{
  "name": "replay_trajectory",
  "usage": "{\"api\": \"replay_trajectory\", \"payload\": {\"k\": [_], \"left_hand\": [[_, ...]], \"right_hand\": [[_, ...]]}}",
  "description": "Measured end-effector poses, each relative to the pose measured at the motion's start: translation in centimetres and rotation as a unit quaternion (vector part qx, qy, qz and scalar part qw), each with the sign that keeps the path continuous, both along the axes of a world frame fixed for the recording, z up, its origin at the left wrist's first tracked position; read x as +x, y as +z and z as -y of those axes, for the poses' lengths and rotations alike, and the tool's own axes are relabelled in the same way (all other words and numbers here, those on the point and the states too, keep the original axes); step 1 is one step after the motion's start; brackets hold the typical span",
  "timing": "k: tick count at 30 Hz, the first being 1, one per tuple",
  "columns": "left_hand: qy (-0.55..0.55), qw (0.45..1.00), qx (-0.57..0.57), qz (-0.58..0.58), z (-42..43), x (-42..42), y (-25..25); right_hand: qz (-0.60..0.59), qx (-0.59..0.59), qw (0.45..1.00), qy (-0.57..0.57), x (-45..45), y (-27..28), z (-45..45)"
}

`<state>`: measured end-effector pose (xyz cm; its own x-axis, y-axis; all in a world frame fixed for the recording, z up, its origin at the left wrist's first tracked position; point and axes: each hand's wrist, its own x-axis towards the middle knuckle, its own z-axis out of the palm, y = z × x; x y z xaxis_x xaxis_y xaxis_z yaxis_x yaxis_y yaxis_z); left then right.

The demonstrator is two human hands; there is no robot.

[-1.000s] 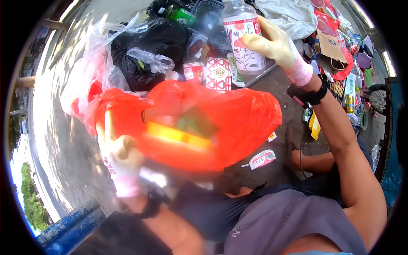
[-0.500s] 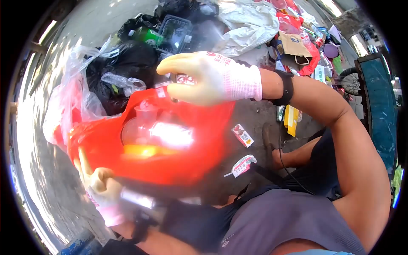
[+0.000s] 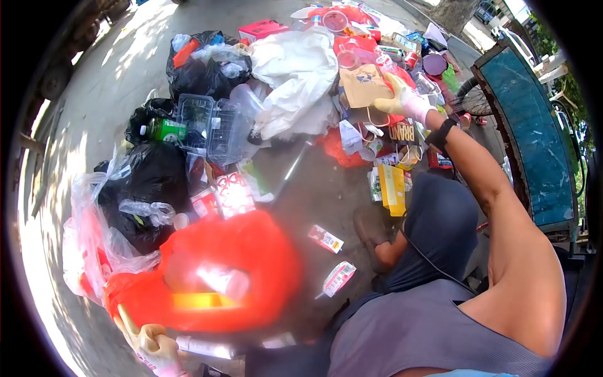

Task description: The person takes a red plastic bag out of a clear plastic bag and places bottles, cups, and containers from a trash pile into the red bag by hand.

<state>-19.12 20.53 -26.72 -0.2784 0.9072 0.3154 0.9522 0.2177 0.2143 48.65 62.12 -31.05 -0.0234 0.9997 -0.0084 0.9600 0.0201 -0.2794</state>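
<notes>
My left hand [image 3: 146,344], in a cream-and-pink glove, is closed on the lower left edge of a red plastic bag [image 3: 260,270]. Inside the bag's open mouth lie a pinkish clear container [image 3: 229,281] and a yellow item [image 3: 198,300]. Stretched out to the upper right, my right hand [image 3: 402,99] is gloved too, its fingers apart beside a brown paper bag [image 3: 363,85]. Nothing shows between its fingers. A white and red patterned box [image 3: 233,193] rests just behind the red bag.
Black bags [image 3: 151,185], clear plastic trays [image 3: 223,132], a green bottle [image 3: 164,130] and a white sack [image 3: 292,75] lie at the upper left and centre. Two small cartons [image 3: 326,239] are near my foot. A blue panel [image 3: 527,132] stands at the right.
The flowered bottle has left my right hand, which has swung across to the mixed pile at upper right. My left hand stays on the red bag. The view has shifted.
</notes>
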Motion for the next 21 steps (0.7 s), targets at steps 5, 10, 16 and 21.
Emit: {"api": "replay_trajectory", "payload": {"k": [5,10,16,21], "left_hand": [[-0.003,1.0,-0.009,-0.004,-1.5,1.4,0.6],[0.007,1.0,-0.024,-0.004,-1.0,2.5,1.3],[-0.002,0.999,-0.043,-0.004,-2.4,3.8,1.5],[-0.003,0.998,-0.058,-0.033,-2.1,4.0,1.8]], "right_hand": [[-0.057,-0.041,0.987,-0.141,-1.3,-3.9,-2.2],[-0.123,-0.006,0.99,0.07,-8.8,-4.0,4.7],[-0.158,-0.223,0.894,0.355,-14.8,-14.3,10.4],[-0.037,-0.401,0.82,0.406,-20.2,-8.4,7.7]]}}
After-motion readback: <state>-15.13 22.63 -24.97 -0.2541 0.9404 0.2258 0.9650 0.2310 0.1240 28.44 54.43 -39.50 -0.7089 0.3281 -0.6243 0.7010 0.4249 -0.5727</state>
